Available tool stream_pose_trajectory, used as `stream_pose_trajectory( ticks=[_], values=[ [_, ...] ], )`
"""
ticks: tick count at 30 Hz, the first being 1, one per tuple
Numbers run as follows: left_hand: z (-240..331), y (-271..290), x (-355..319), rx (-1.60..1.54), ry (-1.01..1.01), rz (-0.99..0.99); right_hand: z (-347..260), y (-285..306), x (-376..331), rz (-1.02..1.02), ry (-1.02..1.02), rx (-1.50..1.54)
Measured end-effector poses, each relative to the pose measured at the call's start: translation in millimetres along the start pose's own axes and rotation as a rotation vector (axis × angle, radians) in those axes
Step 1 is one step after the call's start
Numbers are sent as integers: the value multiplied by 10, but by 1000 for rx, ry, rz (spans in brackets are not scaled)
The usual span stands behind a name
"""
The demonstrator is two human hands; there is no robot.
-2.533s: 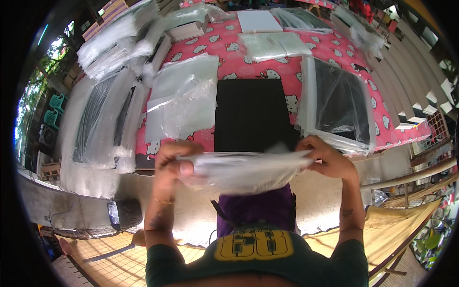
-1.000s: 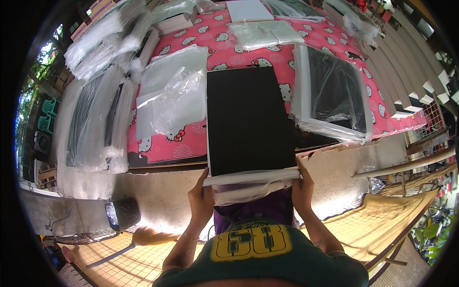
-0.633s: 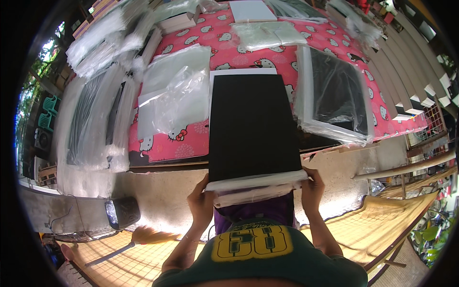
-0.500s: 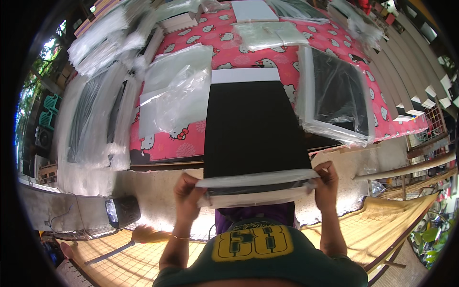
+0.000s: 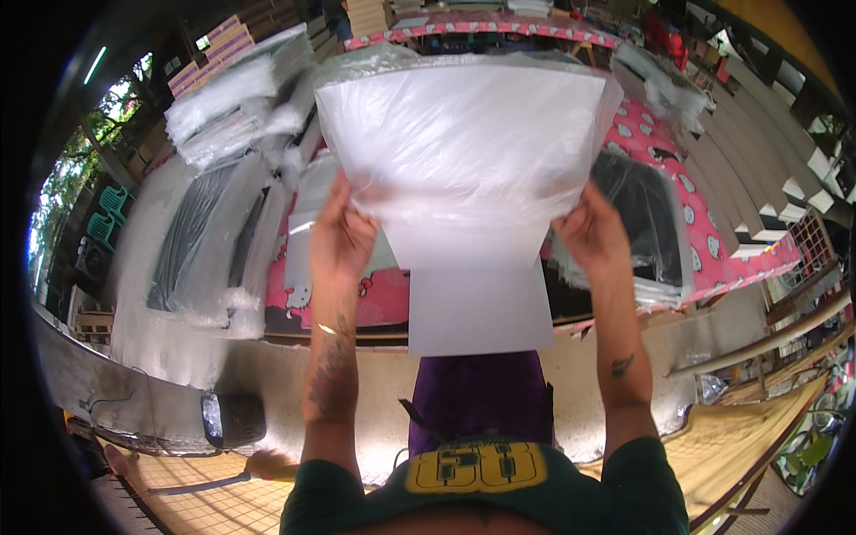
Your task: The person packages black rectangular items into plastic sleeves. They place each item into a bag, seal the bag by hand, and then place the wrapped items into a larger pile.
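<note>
A clear plastic bag (image 5: 481, 192) is stretched between my hands, raised above the table. Inside its upper part shows a large white board (image 5: 464, 116). The lower end of the board (image 5: 481, 312) sticks out below the bag's mouth, its pale face toward me. My left hand (image 5: 346, 234) pinches the bag's left edge near the mouth. On the other side, my right hand (image 5: 590, 230) grips the right edge at about the same height. Some fingertips are hidden behind the plastic.
A pink patterned cloth (image 5: 655, 134) covers the table. Bagged black panels (image 5: 637, 214) lie at the right, and stacked bagged panels (image 5: 201, 236) at the left. Grey-brown boards (image 5: 758, 152) line the far right. Below are a black bin (image 5: 239, 419) and a broom (image 5: 267, 465).
Both hands have risen and moved away from my body, keeping hold of the bag. The black face has gone from view; the white side now shows, with the bag over its far part.
</note>
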State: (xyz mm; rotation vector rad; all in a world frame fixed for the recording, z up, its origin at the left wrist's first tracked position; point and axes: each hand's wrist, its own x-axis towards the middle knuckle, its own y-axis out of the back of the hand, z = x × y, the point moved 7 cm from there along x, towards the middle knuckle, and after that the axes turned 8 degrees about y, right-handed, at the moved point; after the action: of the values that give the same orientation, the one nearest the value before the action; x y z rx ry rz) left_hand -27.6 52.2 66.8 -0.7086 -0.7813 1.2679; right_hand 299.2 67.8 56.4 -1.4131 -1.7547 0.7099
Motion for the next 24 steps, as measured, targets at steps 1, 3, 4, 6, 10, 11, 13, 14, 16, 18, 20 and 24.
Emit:
stream_pose_trajectory(
  ticks=[1, 3, 4, 6, 10, 11, 13, 14, 16, 18, 20, 24],
  values=[
    [-112, 252, -38, -28, 30, 37, 175, 159, -86, 70, -30, -2],
    [-416, 764, -121, -65, 103, 128, 487, 677, -225, 178, -93, 0],
    [-589, 1078, -173, -17, 90, 207, 674, 965, -305, 202, -142, 9],
    [-871, 1492, -365, 92, 158, 337, 950, 1494, -519, 266, -230, -14],
    [-577, 1197, -451, 619, -133, 329, 876, 1229, -593, 309, -200, -270],
    [-494, 971, -430, 791, -190, 283, 781, 1011, -641, 310, -151, -363],
    [-441, 554, -219, 1092, -169, 185, 741, 1187, -540, 182, 19, -699],
    [-480, 452, -112, 1222, -78, 140, 721, 1235, -504, 110, 101, -867],
    [-451, 206, -58, 962, -174, 134, 618, 1143, -531, 118, 182, -996],
    [-382, -222, 50, 762, -275, 106, 440, 1200, -546, 148, 312, -925],
    [-361, -618, 166, 609, -344, 94, 233, 1570, -634, 212, 433, -670],
    [-724, -799, 481, 642, -269, 50, -52, 456, -596, 289, 609, -20]
  ],
)
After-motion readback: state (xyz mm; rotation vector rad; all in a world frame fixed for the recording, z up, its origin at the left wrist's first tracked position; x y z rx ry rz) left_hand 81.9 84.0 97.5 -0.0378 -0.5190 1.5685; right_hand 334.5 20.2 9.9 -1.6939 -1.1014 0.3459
